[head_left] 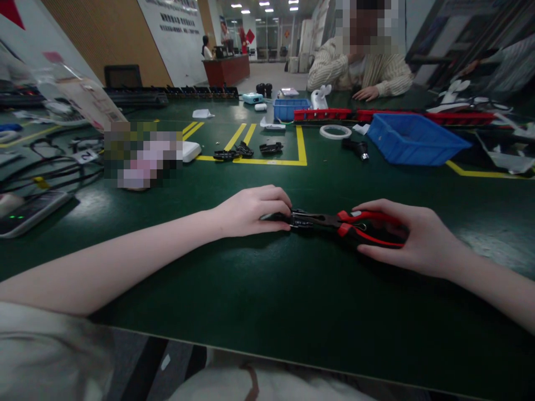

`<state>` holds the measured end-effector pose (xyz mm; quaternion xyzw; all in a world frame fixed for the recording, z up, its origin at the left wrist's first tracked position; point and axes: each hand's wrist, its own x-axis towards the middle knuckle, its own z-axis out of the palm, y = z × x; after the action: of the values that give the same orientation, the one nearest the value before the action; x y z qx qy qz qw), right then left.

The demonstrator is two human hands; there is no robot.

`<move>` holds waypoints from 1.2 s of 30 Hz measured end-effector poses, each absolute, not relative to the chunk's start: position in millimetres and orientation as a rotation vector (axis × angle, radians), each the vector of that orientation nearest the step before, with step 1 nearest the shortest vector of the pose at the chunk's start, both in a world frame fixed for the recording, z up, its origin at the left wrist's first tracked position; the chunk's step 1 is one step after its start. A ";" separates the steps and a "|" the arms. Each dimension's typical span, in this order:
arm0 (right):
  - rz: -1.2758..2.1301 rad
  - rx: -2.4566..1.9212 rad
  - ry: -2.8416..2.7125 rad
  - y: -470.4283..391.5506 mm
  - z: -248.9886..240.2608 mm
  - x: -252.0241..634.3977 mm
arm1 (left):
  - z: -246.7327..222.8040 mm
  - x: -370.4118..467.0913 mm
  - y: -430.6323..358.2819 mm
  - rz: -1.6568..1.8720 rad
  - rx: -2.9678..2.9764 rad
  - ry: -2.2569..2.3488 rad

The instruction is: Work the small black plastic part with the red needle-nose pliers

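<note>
My right hand (426,236) is wrapped round the red and black handles of a pair of long-nose pliers (339,223). Their jaws point left and reach a small black plastic part (301,219). That part is pinched between the thumb and fingers of my left hand (259,211), which covers its left end. Whether the jaws grip the part or only touch it, I cannot tell. Both hands are low over the green tabletop (251,295). Farther back lie several similar black parts (271,147) near yellow tape lines.
A blue bin (418,139) and a roll of white tape (335,132) are at the back right. A black and silver object (356,148) lies between them and me. Black cables (50,167) and a device with green lights (33,211) are at left. Across the table sits a person (359,72).
</note>
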<state>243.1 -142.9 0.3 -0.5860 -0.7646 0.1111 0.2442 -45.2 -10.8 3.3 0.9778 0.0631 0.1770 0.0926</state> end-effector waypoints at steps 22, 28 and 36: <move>0.316 -1.590 -2.071 -142.7 -1.5 245.1 | 0.5 -46.0 -12.8 0.511 2.936 0.238; 0.311 -1.606 -2.075 -142.5 -0.8 243.9 | -1.2 -46.3 -11.7 0.500 2.923 0.216; 0.309 -1.608 -2.084 -142.2 -0.6 243.3 | 2.2 -45.1 -13.6 0.459 2.909 0.229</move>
<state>243.3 -142.2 -0.6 -0.5884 -0.7627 0.1132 0.2433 -45.1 -13.6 2.2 0.9805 0.0771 0.1549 0.0936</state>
